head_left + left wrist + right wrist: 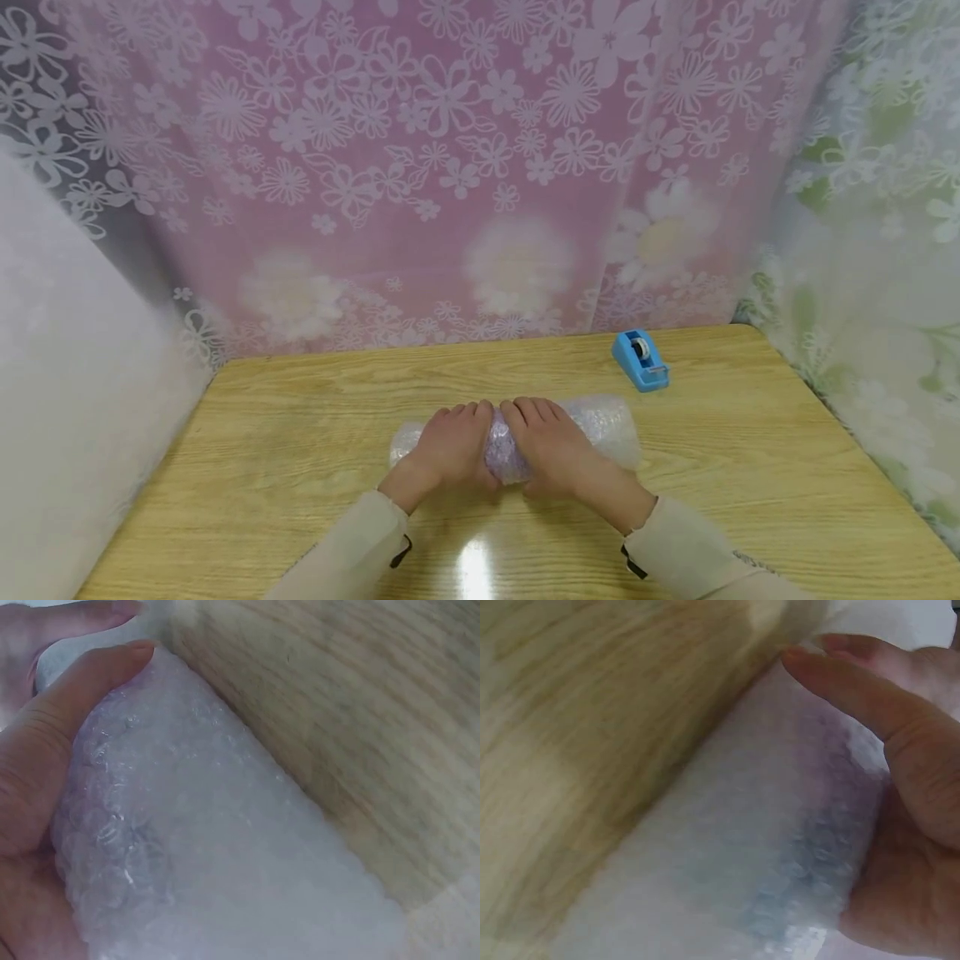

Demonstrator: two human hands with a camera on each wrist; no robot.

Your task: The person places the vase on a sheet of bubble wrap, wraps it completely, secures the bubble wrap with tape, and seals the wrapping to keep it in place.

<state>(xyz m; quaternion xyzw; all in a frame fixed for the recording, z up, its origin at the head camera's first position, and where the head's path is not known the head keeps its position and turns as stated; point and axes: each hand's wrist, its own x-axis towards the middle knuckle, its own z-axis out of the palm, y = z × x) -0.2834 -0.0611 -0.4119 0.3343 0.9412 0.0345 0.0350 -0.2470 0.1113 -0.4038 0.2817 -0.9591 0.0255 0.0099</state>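
Observation:
A bubble-wrap bundle (504, 454) lies sideways on the table, with something purple showing through its middle. My left hand (453, 446) grips it left of the middle, fingers over the far side and thumb along the near side. Close beside it, my right hand (553, 443) grips the bundle the same way, leaving a narrow purple strip visible between them. In the left wrist view, the left thumb (82, 682) presses on the bubbled surface (225, 825). The right wrist view shows the right thumb (870, 694) across the wrap (735, 825), with a bluish patch under it.
A blue tape dispenser (641, 362) stands near the back right of the wooden table (300, 483). Behind the table hangs a pink flowered curtain (420, 208). White flowered cloth (885, 292) hangs at the right, and a pale sheet (82, 358) flanks the left.

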